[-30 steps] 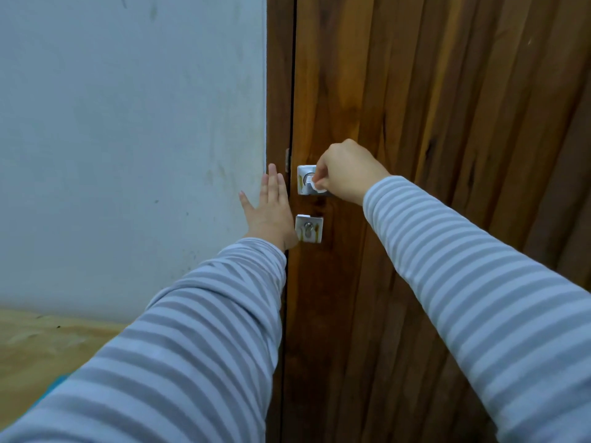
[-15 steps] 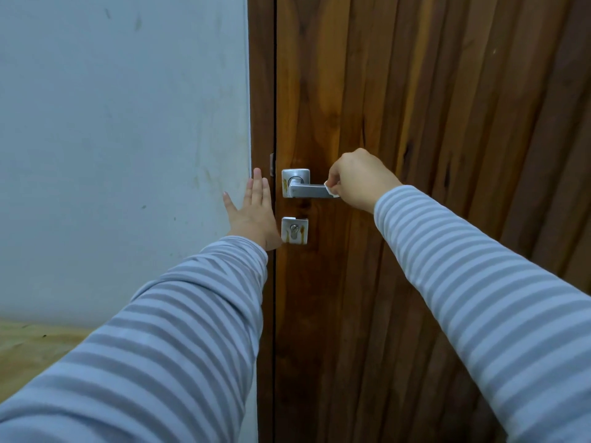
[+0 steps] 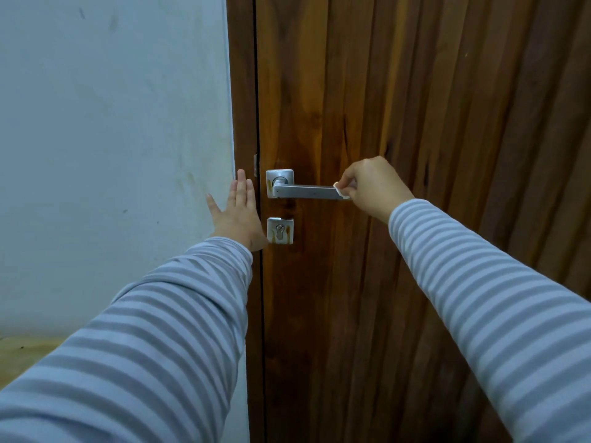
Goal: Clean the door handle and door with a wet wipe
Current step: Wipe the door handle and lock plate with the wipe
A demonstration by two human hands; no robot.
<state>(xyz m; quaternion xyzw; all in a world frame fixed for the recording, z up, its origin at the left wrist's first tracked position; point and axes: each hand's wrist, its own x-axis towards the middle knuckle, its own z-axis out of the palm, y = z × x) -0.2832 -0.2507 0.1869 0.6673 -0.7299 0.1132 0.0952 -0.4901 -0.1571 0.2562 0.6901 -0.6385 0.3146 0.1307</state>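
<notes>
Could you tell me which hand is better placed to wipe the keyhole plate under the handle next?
The right hand, probably: it pinches the wet wipe at the door handle's free end. The left hand lies flat on the door frame, beside the keyhole plate, holding nothing.

Long sleeves point(image 3: 153, 330) on both arms, horiz. stripes, pale blue w/ grey, cuffs at wrists.

glossy wooden door point(image 3: 415, 123), brushed-metal handle point(image 3: 303, 191)
</notes>
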